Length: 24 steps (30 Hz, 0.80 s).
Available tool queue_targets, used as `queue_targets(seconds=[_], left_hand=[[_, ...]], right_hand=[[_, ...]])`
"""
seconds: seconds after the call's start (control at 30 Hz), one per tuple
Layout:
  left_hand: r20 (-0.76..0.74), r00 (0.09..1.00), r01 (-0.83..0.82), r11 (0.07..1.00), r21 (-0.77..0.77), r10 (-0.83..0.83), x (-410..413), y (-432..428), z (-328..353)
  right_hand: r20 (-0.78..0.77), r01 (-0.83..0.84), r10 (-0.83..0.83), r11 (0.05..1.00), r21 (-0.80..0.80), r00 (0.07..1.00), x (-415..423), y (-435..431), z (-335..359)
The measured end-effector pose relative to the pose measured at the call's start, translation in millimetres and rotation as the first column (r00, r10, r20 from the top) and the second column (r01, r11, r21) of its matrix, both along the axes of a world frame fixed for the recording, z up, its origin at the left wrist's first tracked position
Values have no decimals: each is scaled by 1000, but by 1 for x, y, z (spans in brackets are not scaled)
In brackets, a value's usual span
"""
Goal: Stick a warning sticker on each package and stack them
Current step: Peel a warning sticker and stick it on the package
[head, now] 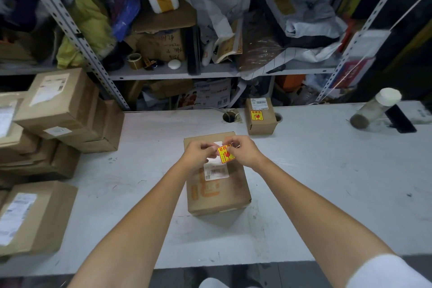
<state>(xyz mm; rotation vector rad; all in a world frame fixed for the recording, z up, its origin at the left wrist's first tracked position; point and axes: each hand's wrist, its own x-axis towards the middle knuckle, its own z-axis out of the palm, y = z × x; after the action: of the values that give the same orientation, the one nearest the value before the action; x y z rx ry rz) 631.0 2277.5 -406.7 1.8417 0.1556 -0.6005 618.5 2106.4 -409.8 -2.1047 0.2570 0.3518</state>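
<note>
Pinching the warning sticker between our left hand and right hand, we hold it just above the package on the table. Lay it on bare cardboard, clear of the shipping label.

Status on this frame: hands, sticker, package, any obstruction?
The left hand and right hand both pinch the yellow-and-red square warning sticker. Sticker above the brown cardboard package, not yet stuck down. Behind, small cardboard box already stickered. Nothing in the way.
</note>
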Motion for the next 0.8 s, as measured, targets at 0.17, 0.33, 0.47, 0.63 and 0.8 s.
queue_targets(seconds=[0.17, 0.33, 0.47, 0.63, 0.8], left_hand=[[-37, 999, 20, 1000, -13, -20, -4, -1, 0], [-38, 999, 39, 999, 19, -38, -5, -2, -1], [-56, 997, 44, 999, -3, -44, -8, -1, -1], [-65, 997, 43, 999, -28, -44, -10, 0, 0], [-70, 997, 42, 999, -32, -45, -12, 2, 1]], right_hand=[[4, 3, -3, 1000, 4, 1000, -2, -3, 2], [4, 1, -1, 1000, -8, 1000, -5, -2, 0], [12, -3, 3, 1000, -9, 1000, -8, 0, 1], [21, -13, 14, 1000, -8, 1000, -10, 2, 2], [29, -25, 26, 999, -21, 999, -11, 6, 2]])
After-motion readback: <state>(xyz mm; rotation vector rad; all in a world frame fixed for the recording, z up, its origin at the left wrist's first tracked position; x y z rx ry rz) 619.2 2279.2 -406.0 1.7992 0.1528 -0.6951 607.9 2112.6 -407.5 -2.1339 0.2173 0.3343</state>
